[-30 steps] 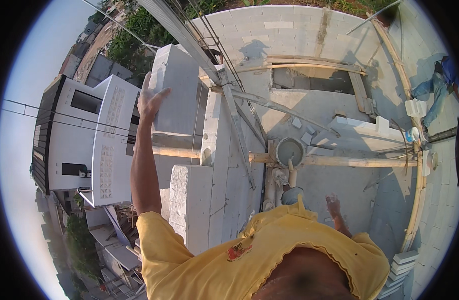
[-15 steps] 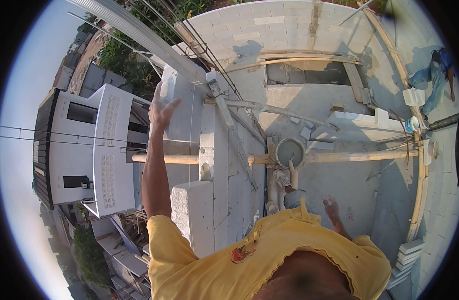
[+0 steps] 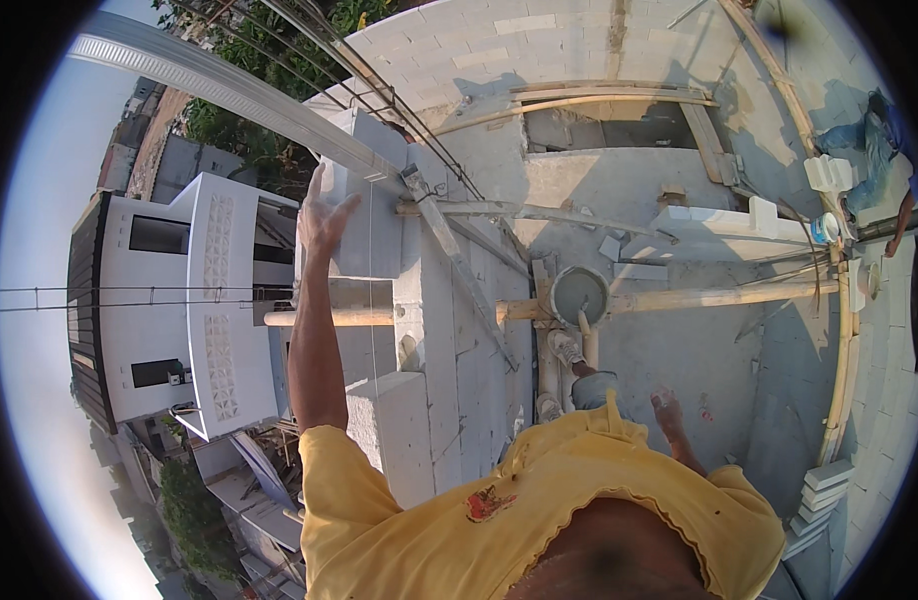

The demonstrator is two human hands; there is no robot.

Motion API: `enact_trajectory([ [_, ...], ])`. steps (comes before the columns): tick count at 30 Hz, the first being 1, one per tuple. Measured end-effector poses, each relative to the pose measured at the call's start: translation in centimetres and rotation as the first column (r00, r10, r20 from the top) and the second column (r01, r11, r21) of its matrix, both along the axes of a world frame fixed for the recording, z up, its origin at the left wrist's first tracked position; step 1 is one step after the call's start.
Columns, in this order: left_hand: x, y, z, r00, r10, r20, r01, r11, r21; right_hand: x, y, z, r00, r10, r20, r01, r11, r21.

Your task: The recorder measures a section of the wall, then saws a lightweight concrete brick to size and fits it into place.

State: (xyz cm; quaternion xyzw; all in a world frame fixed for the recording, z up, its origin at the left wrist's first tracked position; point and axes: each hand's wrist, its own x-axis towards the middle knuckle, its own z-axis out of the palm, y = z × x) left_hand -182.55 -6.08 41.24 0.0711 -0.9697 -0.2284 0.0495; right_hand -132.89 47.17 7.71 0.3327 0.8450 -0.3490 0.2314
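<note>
My left hand [image 3: 324, 222] is raised against the outer side of a pale lightweight block [image 3: 367, 235] on top of the wall, its thumb spread from the fingers. A thin string [image 3: 372, 330] runs down past that block. Nearer me, another pale block [image 3: 391, 415] stands on the wall's outer edge. My right hand [image 3: 667, 408] hangs beside my body over the floor, its fingers loosely bent and nothing visible in them. A round bucket [image 3: 580, 283] with grey wet mix and a handle sticking out sits on the bamboo pole by my feet.
A ribbed metal channel [image 3: 249, 92] slants over the wall top, beside steel rods [image 3: 374, 82]. Wooden braces [image 3: 469, 265] lean across the wall. Bamboo poles [image 3: 719, 296] span the room. Far right, a co-worker [image 3: 869, 160] is near white blocks; more blocks [image 3: 819, 500] are stacked lower right.
My view has shifted slightly. My left hand stays against the block, while the fingers of my right hand have drawn in a little. The co-worker's arm at the right has moved lower.
</note>
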Motion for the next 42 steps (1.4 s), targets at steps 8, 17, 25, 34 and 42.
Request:
enact_trajectory([
  [8, -0.5, -0.3, -1.3, 0.999, 0.039, 0.0, -0.039, 0.998, -0.04, -2.8, -0.9, 1.6, 0.998, -0.031, 0.06, 0.032, 0.999, -0.021],
  [17, -0.2, 0.3, -0.7, 0.992, 0.054, 0.114, -0.05, 0.998, -0.042, -6.8, -2.6, 2.1, 0.998, 0.061, 0.011, -0.06, 0.995, -0.085],
  [25, 0.5, -1.8, -2.5, 0.998, 0.062, 0.032, -0.055, 0.981, -0.186, -20.9, -12.3, 7.9, 0.846, 0.487, -0.217, -0.533, 0.796, -0.289],
  [34, -0.1, 0.1, -3.0, 0.999, 0.038, 0.014, -0.035, 0.982, -0.184, -42.1, -35.6, 16.0, 0.692, 0.309, -0.652, -0.59, 0.763, -0.264],
  [42, 0.1, -0.1, -2.7, 0.997, 0.072, 0.012, -0.068, 0.976, -0.208, -44.8, -38.2, 18.2, 0.718, 0.452, -0.529, -0.638, 0.731, -0.242],
])
